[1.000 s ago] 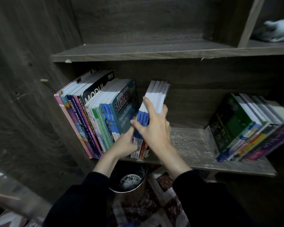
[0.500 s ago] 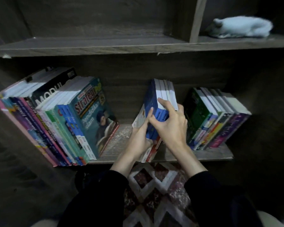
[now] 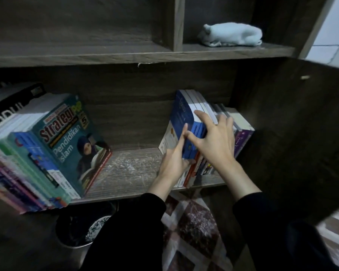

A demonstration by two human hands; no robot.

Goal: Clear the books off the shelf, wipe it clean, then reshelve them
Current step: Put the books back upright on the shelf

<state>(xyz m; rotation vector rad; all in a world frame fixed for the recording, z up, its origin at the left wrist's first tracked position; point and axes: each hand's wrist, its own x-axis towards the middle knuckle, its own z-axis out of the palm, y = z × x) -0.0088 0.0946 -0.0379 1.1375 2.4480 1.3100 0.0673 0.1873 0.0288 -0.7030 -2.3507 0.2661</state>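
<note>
On scratched wood-grain shelf (image 3: 125, 169), left hand (image 3: 174, 156) and right hand (image 3: 216, 142) press glossy blue books (image 3: 181, 114), fingers (image 3: 204, 118) extended.

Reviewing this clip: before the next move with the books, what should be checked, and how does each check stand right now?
1. Left hand flat against the cover of the blue-spined batch of books: ok.
2. Right hand spread over that batch's spines and page edges: ok.
3. Batch closed up against the purple-spined books on the right: cannot tell, the right hand hides the seam.
4. Bare wooden shelf board between the groups wiped clean: cannot tell, pale marks show.
5. Crumpled pale blue cloth handy on the upper shelf: ok.
</note>
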